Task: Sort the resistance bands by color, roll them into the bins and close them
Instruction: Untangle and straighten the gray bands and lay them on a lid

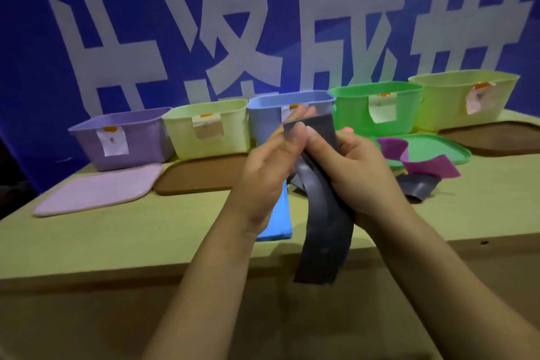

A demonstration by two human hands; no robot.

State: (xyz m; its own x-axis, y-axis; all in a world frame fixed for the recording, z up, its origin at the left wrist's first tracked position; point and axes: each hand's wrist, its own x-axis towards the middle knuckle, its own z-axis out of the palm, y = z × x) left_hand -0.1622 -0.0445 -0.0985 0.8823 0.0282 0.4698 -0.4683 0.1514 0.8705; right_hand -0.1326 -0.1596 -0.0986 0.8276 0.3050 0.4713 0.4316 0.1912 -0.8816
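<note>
I pinch the dark grey band (pixel 321 231) between my left hand (pixel 263 181) and right hand (pixel 359 172), its top above my thumbs, its tail hanging below my wrists.

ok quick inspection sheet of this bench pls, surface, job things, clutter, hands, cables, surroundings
surface: wooden table
job's things: dark band held up; purple band, second dark band and blue band on table; five open bins, lids in front
clutter: nothing seen
grippers: left hand pinches the dark band's top; right hand grips it
cables: nothing seen
surroundings: blue banner with white characters
</note>
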